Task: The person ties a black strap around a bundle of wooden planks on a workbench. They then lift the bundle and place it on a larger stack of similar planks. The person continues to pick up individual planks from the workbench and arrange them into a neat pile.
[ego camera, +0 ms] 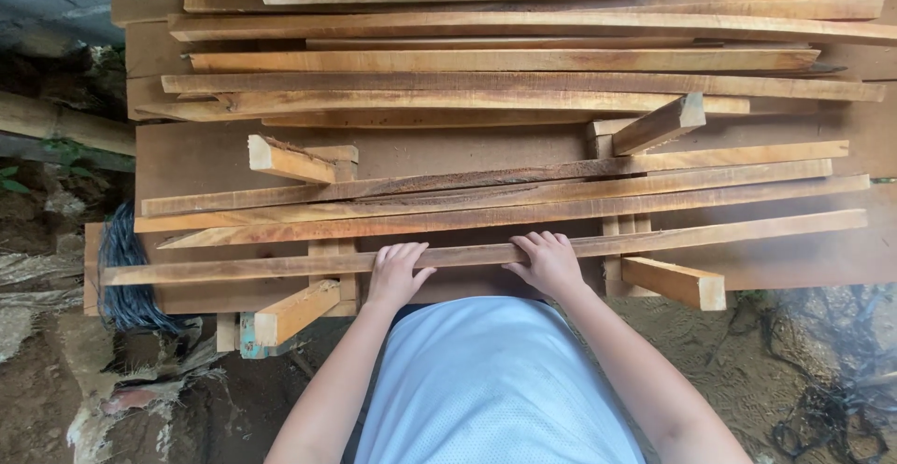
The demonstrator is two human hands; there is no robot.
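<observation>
A long thin wooden slat (710,234) lies nearest to me across the front of a stack of lumber. My left hand (396,272) grips it from above, fingers curled over its top edge. My right hand (549,262) holds the same slat a little to the right, also with fingers over it. Several similar slats (505,193) lie side by side just beyond it, resting on short cross blocks (675,282).
More long boards (505,62) are piled at the back on a brown sheet panel (196,156). A short block (291,313) sticks out at the front left. Blue cord bundle (121,277) lies at the left. Bare earth and black netting (832,399) lie at the right.
</observation>
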